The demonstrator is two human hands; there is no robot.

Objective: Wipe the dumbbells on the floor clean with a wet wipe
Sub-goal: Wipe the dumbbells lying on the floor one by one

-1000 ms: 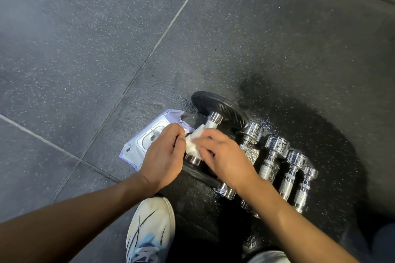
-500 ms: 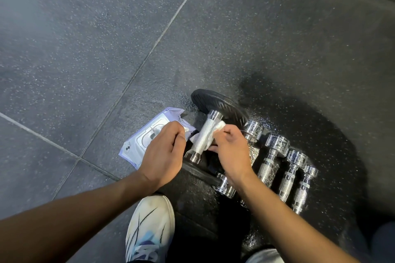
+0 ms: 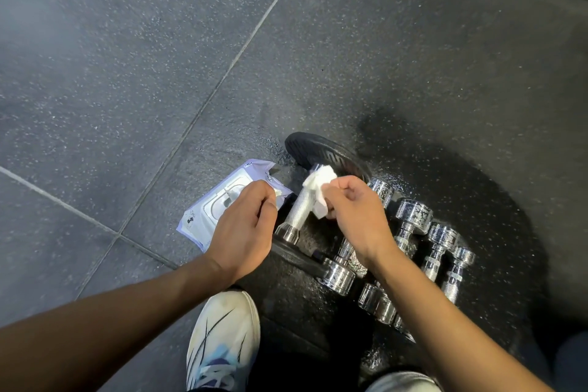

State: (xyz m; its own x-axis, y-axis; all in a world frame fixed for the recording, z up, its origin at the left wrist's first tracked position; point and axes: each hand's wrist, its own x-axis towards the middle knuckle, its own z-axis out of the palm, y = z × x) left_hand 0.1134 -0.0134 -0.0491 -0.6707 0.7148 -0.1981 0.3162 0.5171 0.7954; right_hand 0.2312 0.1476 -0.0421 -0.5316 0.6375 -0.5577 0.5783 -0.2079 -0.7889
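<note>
A large dumbbell (image 3: 297, 210) with black plates and a knurled chrome handle lies on the dark floor. My right hand (image 3: 356, 216) pinches a crumpled white wet wipe (image 3: 319, 184) against the far end of that handle, by the far plate (image 3: 318, 149). My left hand (image 3: 241, 229) sits at the handle's near end with its fingers curled at the near plate's edge. To the right, several small chrome dumbbells (image 3: 413, 216) lie side by side; my right wrist hides part of the closest ones.
A pale purple wet wipe pack (image 3: 216, 207) lies on the floor left of the large dumbbell, partly under my left hand. My white and blue shoe (image 3: 222, 337) stands just below the hands. The speckled floor (image 3: 127, 73) spreads to the left and back.
My right hand has slid the wipe along the handle from its near end up to the far end by the plate. The left hand has stayed put.
</note>
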